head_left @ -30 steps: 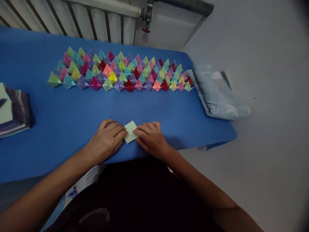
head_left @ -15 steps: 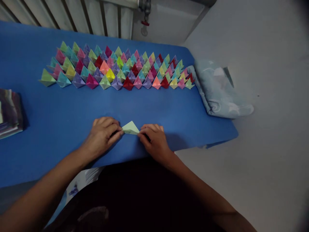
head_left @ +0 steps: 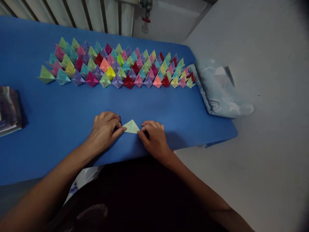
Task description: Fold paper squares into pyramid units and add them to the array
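Note:
A small pale green paper (head_left: 131, 127), folded into a triangle with its peak pointing away from me, lies between my hands near the front edge of the blue table (head_left: 72, 129). My left hand (head_left: 106, 129) pinches its left corner, the thumb resting on top. At the right corner, my right hand (head_left: 153, 137) holds the paper between thumb and curled fingers. Beyond both hands stand several rows of folded paper boats (head_left: 117, 81) in green, pink, purple, red, yellow and blue, packed close together.
A folded grey-blue cloth (head_left: 217, 93) lies at the table's right end beside the wall. At the far left sits a dark stack (head_left: 9, 111), its contents unclear. A radiator (head_left: 111, 19) and a valve with a red handle (head_left: 146, 20) are behind the table.
The green paper now looks flatter, with a centre crease showing where a raised lower fold was seen. My left thumb has moved slightly right, onto the paper's corner.

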Demonstrator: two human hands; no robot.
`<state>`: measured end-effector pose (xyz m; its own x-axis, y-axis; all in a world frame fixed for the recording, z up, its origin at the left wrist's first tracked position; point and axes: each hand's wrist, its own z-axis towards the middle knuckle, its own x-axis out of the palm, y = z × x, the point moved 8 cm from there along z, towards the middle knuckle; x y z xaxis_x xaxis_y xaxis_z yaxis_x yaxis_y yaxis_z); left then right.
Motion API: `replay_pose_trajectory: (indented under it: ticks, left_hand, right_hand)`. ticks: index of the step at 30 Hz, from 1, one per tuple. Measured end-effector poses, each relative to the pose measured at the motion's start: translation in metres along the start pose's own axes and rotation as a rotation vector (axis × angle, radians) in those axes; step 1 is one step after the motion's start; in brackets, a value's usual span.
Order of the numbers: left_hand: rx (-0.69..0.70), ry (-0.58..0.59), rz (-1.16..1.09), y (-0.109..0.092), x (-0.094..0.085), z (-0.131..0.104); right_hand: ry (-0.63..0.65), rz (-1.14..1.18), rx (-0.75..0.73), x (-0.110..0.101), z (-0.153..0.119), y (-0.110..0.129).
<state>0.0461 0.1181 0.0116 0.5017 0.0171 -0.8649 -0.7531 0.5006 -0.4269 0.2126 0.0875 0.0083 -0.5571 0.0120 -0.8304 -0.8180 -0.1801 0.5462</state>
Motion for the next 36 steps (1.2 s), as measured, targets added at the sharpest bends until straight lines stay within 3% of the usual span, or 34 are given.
replay_pose_trajectory:
  ticks: [13, 20, 23, 31, 36]
  left_hand:
    - [0.038, -0.039, 0.075, -0.003, -0.001, -0.002]
    - [0.403, -0.051, 0.128, -0.039, -0.002, -0.011]
    - [0.480, -0.070, 0.206, -0.049, -0.004, -0.018]
    - [0.448, -0.069, 0.407, -0.061, 0.001, -0.028]
    - [0.422, -0.021, 0.413, -0.057, 0.002, -0.035]
  right_hand:
    - [0.013, -0.006, 0.007, -0.003, 0.000, 0.004]
    - [0.026, -0.009, -0.042, -0.002, -0.001, 0.006]
    - [0.038, -0.040, -0.074, 0.000, -0.004, 0.006]
    - [0.148, -0.261, -0.342, 0.013, -0.019, 0.025]
    - [0.210, -0.360, -0.363, 0.015, -0.022, 0.026]
